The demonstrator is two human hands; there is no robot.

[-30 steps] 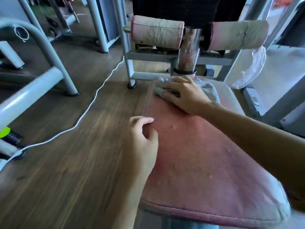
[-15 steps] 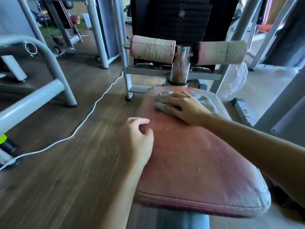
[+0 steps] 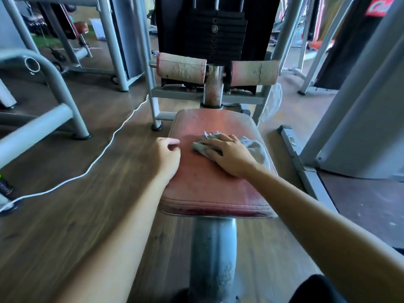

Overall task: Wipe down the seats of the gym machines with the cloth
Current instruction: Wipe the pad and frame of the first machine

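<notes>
Grey cloth (image 3: 254, 149) is sliding nearer along the seat (image 3: 207, 189) under the right hand (image 3: 230, 159), fingers spread flat; far end seemingly wiped.

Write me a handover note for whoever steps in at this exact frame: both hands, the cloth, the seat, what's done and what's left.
Right hand: flat, fingers straight, pressing the grey cloth onto the red seat, mid-pad toward its right side.
Left hand: loosely curled, holds nothing, at the seat's left edge.
Done: wiping of this seat is under way; how much is covered cannot be told.
Left: finish this pad, then the task's remaining seats.
</notes>
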